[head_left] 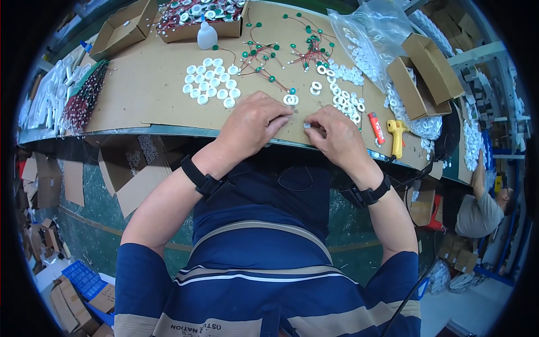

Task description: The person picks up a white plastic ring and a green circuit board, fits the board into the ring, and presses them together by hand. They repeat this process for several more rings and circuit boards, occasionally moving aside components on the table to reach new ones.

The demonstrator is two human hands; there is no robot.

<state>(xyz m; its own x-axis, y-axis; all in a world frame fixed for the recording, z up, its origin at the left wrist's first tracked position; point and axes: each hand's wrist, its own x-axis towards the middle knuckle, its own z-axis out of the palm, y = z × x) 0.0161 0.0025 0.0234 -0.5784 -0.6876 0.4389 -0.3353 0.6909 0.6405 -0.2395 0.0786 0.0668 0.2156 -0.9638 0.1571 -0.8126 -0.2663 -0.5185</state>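
In the head view, the right hand (342,137) pinches a small white piece (307,126) by the table's (160,104) near edge — best held lightly and level — while the left hand (251,122) curls near white rings (291,100), its grip impossible to tell.

Workshop, small-parts assembly, with storage. We list: one long cardboard-topped bench (149,84); loose white caps (211,91), laid out in a batch; red-wired green discs (259,69), in clusters; one yellow glue gun (397,135); open cartons (126,36). We further record a green floor (94,188), marked and scuffed, and a second person (478,216) at right.
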